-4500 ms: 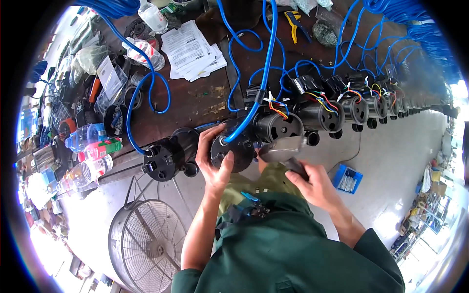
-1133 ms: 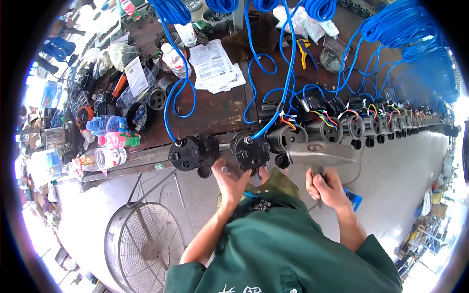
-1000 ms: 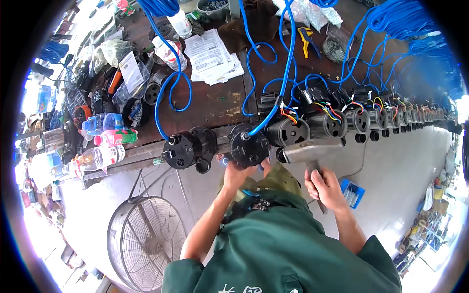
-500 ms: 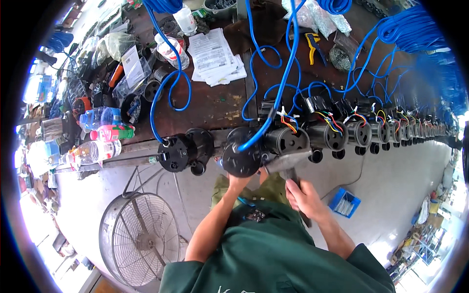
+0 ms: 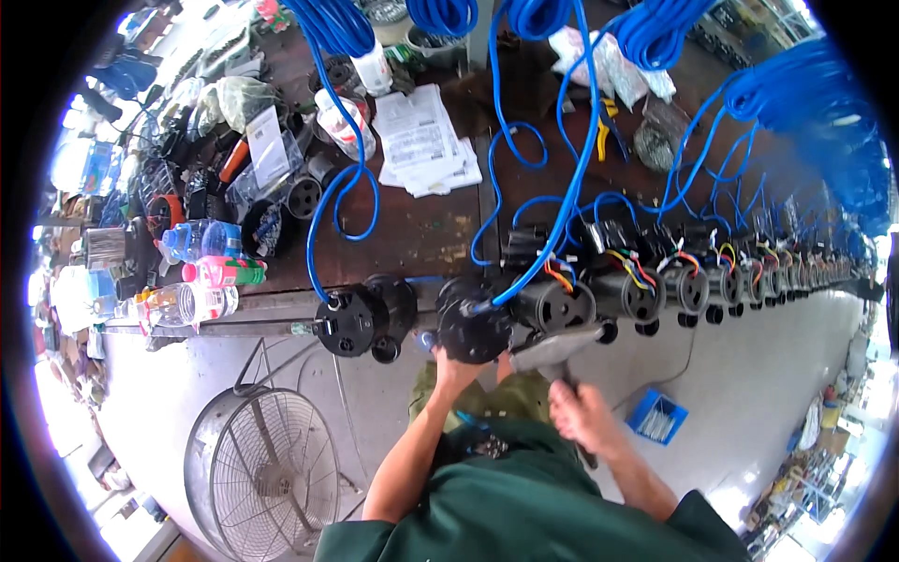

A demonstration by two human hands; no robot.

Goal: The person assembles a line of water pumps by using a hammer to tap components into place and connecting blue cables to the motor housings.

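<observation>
My left hand [image 5: 457, 370] grips a black round housing [image 5: 476, 332] from below at the bench's near edge; most of its fingers are hidden behind it. A thick blue cable [image 5: 538, 281] rises from the housing's capped end. In my closed right hand [image 5: 582, 417] is a hammer [image 5: 559, 350], held by its dark handle. The hammer's grey metal head is just right of the housing; whether they touch I cannot tell. To the left, a second capped black housing [image 5: 351, 321] with its own blue cable sits on the bench edge.
Uncapped black housings [image 5: 629, 290] with coloured wires line the edge rightward. On the bench [image 5: 421, 229] lie papers [image 5: 421, 140], yellow-handled pliers [image 5: 604, 126] and, at left, plastic bottles [image 5: 225, 272]. Blue cable coils [image 5: 777, 89] hang above. A floor fan [image 5: 267, 468] and blue bin [image 5: 658, 417] stand below.
The whole view has shifted, so the bench sits lower in the picture. My right hand and the hammer have come slightly nearer to me; my left hand stays at the housing.
</observation>
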